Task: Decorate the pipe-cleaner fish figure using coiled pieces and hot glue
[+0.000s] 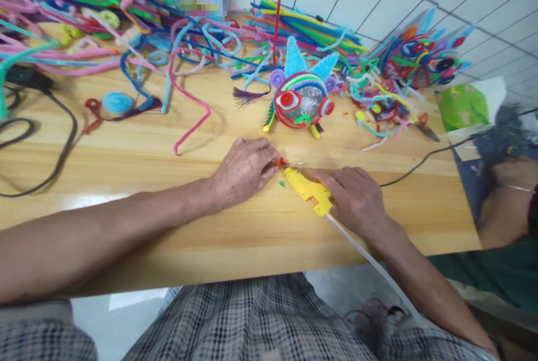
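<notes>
My right hand [357, 195] is closed around a yellow hot glue gun [309, 190], with a long clear glue stick [370, 260] trailing from its back end. The nozzle touches or nearly touches a small red-orange piece [281, 163], which my left hand [247, 173] pinches at its fingertips just above the table. A tiny green scrap [282, 184] lies below the nozzle. Beyond my hands stands a colourful animal head [309, 97] made of pipe cleaners, with blue pointed ears, red-rimmed eyes and yellow-tipped feet.
Pipe cleaners [138, 2] heap along the back left. Two similar decorated heads [420, 55] stand at the back right, near scraps and scissors [426, 130]. A black cord [424, 159] runs right from the glue gun. Another person's arm [510, 198] rests past the table's right end.
</notes>
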The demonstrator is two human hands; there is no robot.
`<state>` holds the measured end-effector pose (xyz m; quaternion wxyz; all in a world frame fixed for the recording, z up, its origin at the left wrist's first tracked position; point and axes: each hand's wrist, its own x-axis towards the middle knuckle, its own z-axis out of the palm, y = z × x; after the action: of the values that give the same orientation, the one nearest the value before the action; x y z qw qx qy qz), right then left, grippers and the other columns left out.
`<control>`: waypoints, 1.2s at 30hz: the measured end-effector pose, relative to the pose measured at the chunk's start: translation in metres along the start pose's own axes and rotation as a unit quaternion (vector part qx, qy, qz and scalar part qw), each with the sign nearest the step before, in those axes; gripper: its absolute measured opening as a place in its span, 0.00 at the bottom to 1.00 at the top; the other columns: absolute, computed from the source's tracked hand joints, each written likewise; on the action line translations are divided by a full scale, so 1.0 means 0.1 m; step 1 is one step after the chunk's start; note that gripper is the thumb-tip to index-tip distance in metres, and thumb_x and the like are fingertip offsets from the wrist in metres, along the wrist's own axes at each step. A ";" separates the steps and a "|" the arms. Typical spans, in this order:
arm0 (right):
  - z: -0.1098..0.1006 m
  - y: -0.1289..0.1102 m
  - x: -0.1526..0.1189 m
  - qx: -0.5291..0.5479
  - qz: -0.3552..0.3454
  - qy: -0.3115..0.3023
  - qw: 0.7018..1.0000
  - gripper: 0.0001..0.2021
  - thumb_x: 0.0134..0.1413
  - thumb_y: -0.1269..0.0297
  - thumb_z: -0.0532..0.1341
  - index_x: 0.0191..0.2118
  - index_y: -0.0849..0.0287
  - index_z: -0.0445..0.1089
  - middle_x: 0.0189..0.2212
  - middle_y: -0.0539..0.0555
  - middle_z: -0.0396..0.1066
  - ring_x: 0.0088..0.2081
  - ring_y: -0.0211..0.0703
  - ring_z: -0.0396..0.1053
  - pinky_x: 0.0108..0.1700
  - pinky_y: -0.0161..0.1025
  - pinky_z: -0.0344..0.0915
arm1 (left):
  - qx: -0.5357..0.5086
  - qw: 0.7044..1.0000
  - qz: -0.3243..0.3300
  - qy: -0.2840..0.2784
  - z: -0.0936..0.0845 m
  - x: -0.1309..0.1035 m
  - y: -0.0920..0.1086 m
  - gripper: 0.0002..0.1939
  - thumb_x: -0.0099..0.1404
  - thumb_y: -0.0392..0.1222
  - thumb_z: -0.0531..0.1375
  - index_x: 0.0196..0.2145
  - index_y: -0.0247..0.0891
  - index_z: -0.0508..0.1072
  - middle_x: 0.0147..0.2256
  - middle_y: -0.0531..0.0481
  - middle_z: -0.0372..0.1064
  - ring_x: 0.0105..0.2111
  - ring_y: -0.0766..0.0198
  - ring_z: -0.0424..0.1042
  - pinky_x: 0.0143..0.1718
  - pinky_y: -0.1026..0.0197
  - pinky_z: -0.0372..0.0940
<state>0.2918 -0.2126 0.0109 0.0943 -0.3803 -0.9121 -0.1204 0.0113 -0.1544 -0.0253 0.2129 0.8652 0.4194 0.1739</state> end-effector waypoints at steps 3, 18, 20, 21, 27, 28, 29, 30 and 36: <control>0.00 0.00 -0.02 0.020 0.015 -0.020 0.999 0.19 0.60 0.79 0.60 0.54 0.62 0.77 0.34 0.55 0.79 0.35 0.48 0.69 0.40 0.45 0.60 | -0.008 0.999 0.009 0.032 0.05 -0.02 -0.03 0.07 0.73 0.35 0.62 0.46 0.37 0.80 0.42 0.44 0.78 0.45 0.52 0.77 0.43 0.53 0.59; 0.03 0.03 -0.05 0.033 0.028 -0.022 0.999 0.18 0.59 0.78 0.61 0.54 0.63 0.76 0.35 0.56 0.79 0.36 0.48 0.71 0.41 0.45 0.60 | 0.012 0.997 0.066 0.049 0.09 -0.05 -0.12 0.11 0.78 0.41 0.60 0.45 0.41 0.84 0.43 0.45 0.79 0.43 0.55 0.77 0.43 0.54 0.63; 0.03 0.05 -0.06 0.035 0.028 -0.013 0.999 0.17 0.59 0.78 0.61 0.53 0.63 0.76 0.34 0.55 0.79 0.36 0.48 0.71 0.41 0.44 0.61 | 0.019 0.996 0.070 0.051 0.10 -0.06 -0.13 0.10 0.78 0.40 0.61 0.45 0.41 0.84 0.43 0.45 0.79 0.43 0.55 0.77 0.44 0.53 0.63; 0.03 0.05 -0.06 0.037 0.028 -0.010 0.999 0.18 0.60 0.77 0.61 0.54 0.62 0.76 0.34 0.55 0.79 0.36 0.48 0.71 0.41 0.44 0.61 | 0.021 0.996 0.072 0.051 0.10 -0.06 -0.13 0.10 0.78 0.40 0.61 0.45 0.41 0.84 0.44 0.45 0.79 0.43 0.55 0.77 0.44 0.53 0.64; 0.07 0.07 -0.06 0.042 0.034 0.007 0.999 0.14 0.63 0.75 0.62 0.52 0.62 0.77 0.32 0.55 0.78 0.34 0.47 0.71 0.40 0.44 0.61 | -0.014 0.996 0.070 0.061 0.09 -0.05 -0.14 0.10 0.77 0.37 0.59 0.49 0.38 0.80 0.47 0.43 0.79 0.47 0.53 0.77 0.47 0.52 0.68; 0.08 0.08 -0.06 0.046 0.034 0.009 0.998 0.14 0.63 0.75 0.62 0.53 0.62 0.77 0.32 0.55 0.78 0.34 0.47 0.71 0.40 0.44 0.61 | -0.023 0.996 0.062 0.068 0.09 -0.04 -0.15 0.11 0.77 0.36 0.59 0.51 0.37 0.79 0.48 0.42 0.78 0.48 0.53 0.77 0.49 0.53 0.69; 0.09 0.08 -0.07 0.052 0.036 0.010 0.998 0.14 0.64 0.74 0.62 0.53 0.61 0.77 0.33 0.55 0.78 0.34 0.47 0.71 0.39 0.44 0.61 | -0.027 0.995 0.057 0.072 0.09 -0.03 -0.15 0.12 0.77 0.35 0.59 0.53 0.37 0.78 0.49 0.41 0.77 0.49 0.53 0.77 0.50 0.53 0.70; 0.11 0.08 -0.08 0.059 0.039 0.010 0.997 0.15 0.64 0.73 0.63 0.54 0.60 0.77 0.33 0.55 0.79 0.35 0.48 0.72 0.40 0.44 0.61 | -0.028 0.995 0.055 0.073 0.09 -0.02 -0.16 0.12 0.77 0.35 0.58 0.55 0.37 0.77 0.50 0.41 0.77 0.50 0.54 0.77 0.50 0.53 0.70; 0.14 0.08 -0.10 0.069 0.053 0.004 0.996 0.14 0.67 0.68 0.64 0.55 0.57 0.78 0.34 0.55 0.79 0.36 0.47 0.72 0.40 0.44 0.62 | -0.021 0.995 0.070 0.061 0.12 0.03 -0.18 0.10 0.80 0.39 0.57 0.48 0.39 0.80 0.45 0.45 0.79 0.46 0.56 0.79 0.48 0.55 0.70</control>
<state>0.3034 -0.2096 -0.0043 0.1299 -0.4203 -0.8964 -0.0535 0.0079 -0.1446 -0.0446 0.1926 0.8756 0.3660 0.2496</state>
